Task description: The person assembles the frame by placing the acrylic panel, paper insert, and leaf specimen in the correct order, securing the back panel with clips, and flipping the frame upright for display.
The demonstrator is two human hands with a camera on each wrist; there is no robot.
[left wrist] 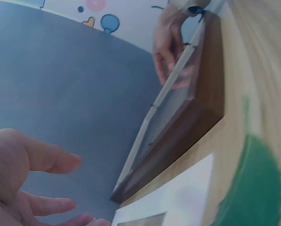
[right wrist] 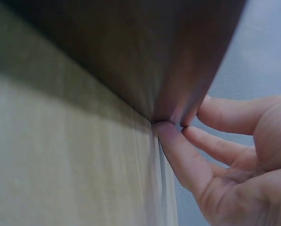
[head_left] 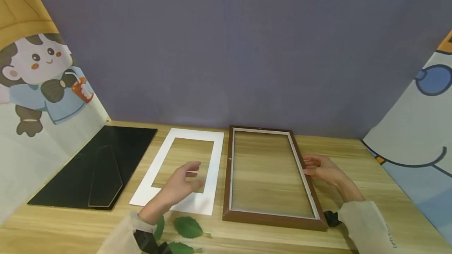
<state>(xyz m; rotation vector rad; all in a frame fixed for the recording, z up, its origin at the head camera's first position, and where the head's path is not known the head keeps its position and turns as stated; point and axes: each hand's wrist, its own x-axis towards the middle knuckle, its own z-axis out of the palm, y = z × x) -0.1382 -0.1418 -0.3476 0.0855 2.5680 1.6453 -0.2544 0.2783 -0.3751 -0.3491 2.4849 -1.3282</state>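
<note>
A brown picture frame (head_left: 275, 222) with a white inner lip and a clear pane lies on the wooden table. My right hand (head_left: 323, 171) grips its right side, fingertips at the outer edge; close up, the right wrist view shows the fingers (right wrist: 185, 157) against the dark moulding (right wrist: 126, 61). Over the white mat board (head_left: 208, 203), left of the frame, hovers my left hand (head_left: 180, 183). Its fingers are loosely bent and hold nothing. A black backing board (head_left: 77, 183) with a stand flap lies at the far left.
Green leaf shapes (head_left: 188, 227) show on the table near the left wrist. A plain grey-purple panel (head_left: 226, 50) rises behind the table. Cartoon-printed sheets stand at the left (head_left: 46, 73) and right (head_left: 409, 128).
</note>
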